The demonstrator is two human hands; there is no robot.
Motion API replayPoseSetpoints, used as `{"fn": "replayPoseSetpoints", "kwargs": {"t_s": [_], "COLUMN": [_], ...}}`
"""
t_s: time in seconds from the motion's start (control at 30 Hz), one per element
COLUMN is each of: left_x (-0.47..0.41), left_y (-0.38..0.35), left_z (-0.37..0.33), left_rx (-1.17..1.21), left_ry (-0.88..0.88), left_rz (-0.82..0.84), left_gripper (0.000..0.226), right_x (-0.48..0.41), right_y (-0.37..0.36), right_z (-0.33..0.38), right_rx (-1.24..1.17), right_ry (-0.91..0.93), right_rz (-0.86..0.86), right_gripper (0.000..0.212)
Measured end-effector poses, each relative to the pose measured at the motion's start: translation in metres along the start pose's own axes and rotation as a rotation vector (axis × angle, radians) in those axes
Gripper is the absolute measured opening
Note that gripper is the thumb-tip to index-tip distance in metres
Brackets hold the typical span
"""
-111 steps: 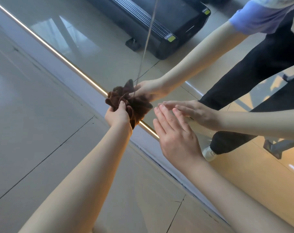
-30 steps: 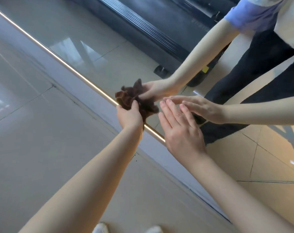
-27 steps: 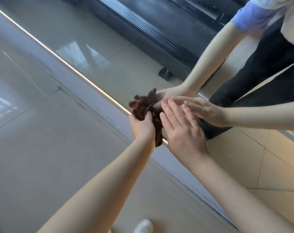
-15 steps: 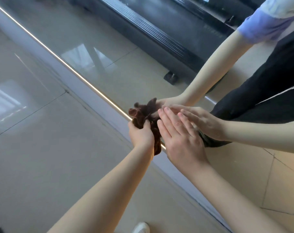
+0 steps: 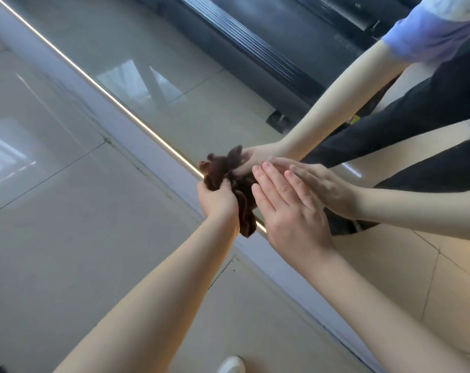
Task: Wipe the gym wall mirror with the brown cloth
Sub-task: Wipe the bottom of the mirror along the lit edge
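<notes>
Against the bottom edge of the mirror (image 5: 174, 76), the left hand's fingers (image 5: 215, 185) are curled tight round the brown cloth (image 5: 244, 205), holding it as a bunched wad with its top pressed on the glass. The left hand (image 5: 219, 196) has the cloth, so any stroke starts from it. The wad is longer than wide: its crumpled head sticks out past the knuckles onto the glass, and a loose tail hangs from the fist across the bright strip (image 5: 120, 103) that rims the mirror, toward the floor (image 5: 67, 238).

Just to the right of the cloth, the right hand (image 5: 290, 211) lies flat on the glass with its fingers (image 5: 271, 181) straight and close together, holding nothing. Whether its index side touches the cloth cannot be told. Open glass lies up and to the left of the fist, away from the flat hand, so a sweep that way looks unobstructed.

Reflected in the mirror is a dark ribbed machine (image 5: 255, 49). A small yellow tag (image 5: 353, 119) shows in the reflection, too small to read. No other writing or brand is visible.
</notes>
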State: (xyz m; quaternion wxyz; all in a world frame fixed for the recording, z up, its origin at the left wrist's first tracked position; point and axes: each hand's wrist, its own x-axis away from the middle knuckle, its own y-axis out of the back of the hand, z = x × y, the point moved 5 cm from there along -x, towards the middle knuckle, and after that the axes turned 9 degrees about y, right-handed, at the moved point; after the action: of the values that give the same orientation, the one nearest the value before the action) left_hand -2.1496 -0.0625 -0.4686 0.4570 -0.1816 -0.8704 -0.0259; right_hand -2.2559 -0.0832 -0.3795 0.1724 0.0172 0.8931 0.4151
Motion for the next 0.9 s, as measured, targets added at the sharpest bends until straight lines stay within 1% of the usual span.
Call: {"fn": "replayPoseSetpoints", "kwargs": {"t_s": [0.07,0.17,0.23,0.3,0.4,0.53,0.6,0.67,0.73,0.8,0.9], "left_x": [-0.016,-0.039,-0.042,-0.039,-0.040,-0.065,-0.073,-0.071,-0.063,-0.061,-0.082], "left_y": [0.006,0.015,0.019,0.017,0.017,0.027,0.030,0.030,0.028,0.029,0.034], "left_z": [-0.022,-0.047,-0.048,-0.041,-0.048,-0.100,-0.117,-0.117,-0.107,-0.099,-0.116], "left_rx": [-0.001,-0.039,-0.092,-0.109,-0.026,0.046,0.041,-0.014,-0.054,-0.073,-0.038], "left_ry": [-0.005,-0.026,-0.039,-0.001,0.074,-0.021,-0.023,-0.025,-0.047,-0.035,0.021], "left_rz": [-0.054,-0.068,-0.047,0.004,0.023,-0.061,-0.067,-0.057,-0.003,0.047,-0.002], "left_gripper": [0.009,0.024,0.028,0.031,0.023,0.026,0.030,0.026,0.021,0.024,0.024], "right_x": [-0.008,-0.017,-0.021,-0.025,-0.039,-0.059,-0.066,-0.071,-0.078,-0.088,-0.105], "right_y": [0.000,0.001,0.000,-0.001,-0.002,-0.004,-0.005,-0.007,-0.008,-0.008,-0.010], "right_z": [0.004,0.007,0.010,0.011,0.013,0.018,0.020,0.022,0.025,0.028,0.031], "right_rx": [-0.016,-0.032,-0.032,-0.017,-0.016,-0.040,-0.053,-0.064,-0.061,-0.066,-0.080], "right_ry": [-0.015,-0.042,-0.035,-0.029,-0.024,-0.026,-0.032,-0.040,-0.054,-0.065,-0.080], "right_rz": [0.020,0.048,0.068,0.092,0.107,0.120,0.119,0.121,0.110,0.099,0.078], "right_gripper": [0.043,0.043,0.043,0.045,0.045,0.045,0.045,0.045,0.045,0.044,0.043]}}
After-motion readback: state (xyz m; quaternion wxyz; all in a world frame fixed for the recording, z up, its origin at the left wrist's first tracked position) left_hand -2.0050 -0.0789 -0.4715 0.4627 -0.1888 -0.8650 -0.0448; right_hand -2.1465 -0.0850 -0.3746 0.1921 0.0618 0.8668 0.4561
